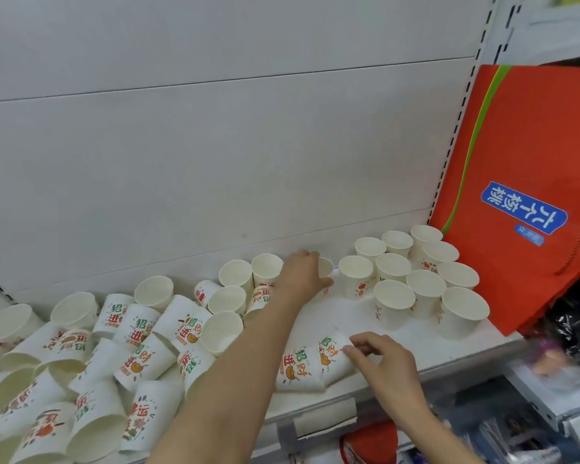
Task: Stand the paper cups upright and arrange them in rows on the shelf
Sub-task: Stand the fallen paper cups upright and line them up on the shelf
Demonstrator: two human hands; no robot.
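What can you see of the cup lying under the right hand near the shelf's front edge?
The cup is white paper printed with green and red characters and an orange motif. It lies on its side on the white shelf near the front edge, base toward the right hand, whose fingertips pinch that end. Its other end sits against or inside a second toppled cup; which, I cannot tell.

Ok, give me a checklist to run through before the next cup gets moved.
1. Left hand holds the upright cup beside the rows: ok.
2. Right hand fingers touch the lying cup; firm hold: cannot tell.
3. Arranged cups on the right all upright: ok.
4. Bare shelf space beside the rows: ok.
5. Pile of tipped cups on the left sorted: not ok.
6. Red bag leans over the back cups: not ok.
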